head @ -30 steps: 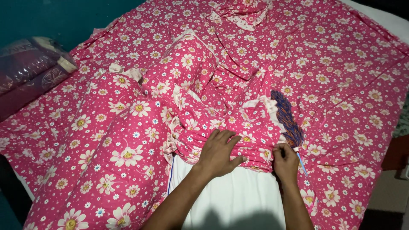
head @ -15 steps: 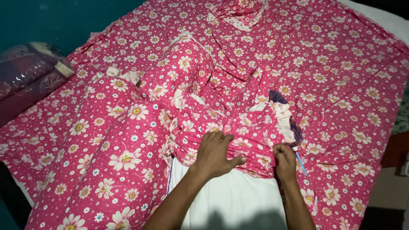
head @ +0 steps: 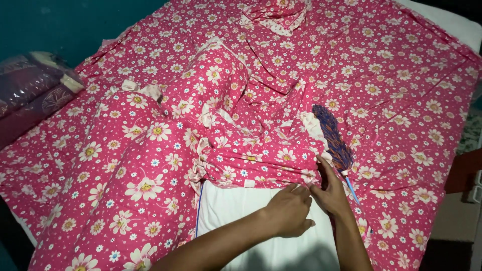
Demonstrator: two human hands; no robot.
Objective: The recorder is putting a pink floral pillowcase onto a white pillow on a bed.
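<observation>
A pink bedsheet (head: 381, 75) printed with white daisies covers the bed, bunched into folds in the middle. Its near edge is turned back off the white mattress (head: 236, 211). My left hand (head: 290, 213) and my right hand (head: 329, 193) meet at that edge, and each pinches the cloth close beside the other. A small duster (head: 332, 138) with blue and orange bristles and a thin blue handle lies on the sheet just beyond my right hand.
Two long bolsters in the same pink cloth lie on the left (head: 135, 170) and in the middle (head: 216, 83). A matching pillow (head: 276, 15) sits at the far end. Folded blankets in a clear bag (head: 30, 93) rest at the left against a teal wall (head: 75, 20).
My left hand left the bunched folds and came down and right to the sheet's edge beside my right hand. The fold over the duster dropped back, so the duster shows whole.
</observation>
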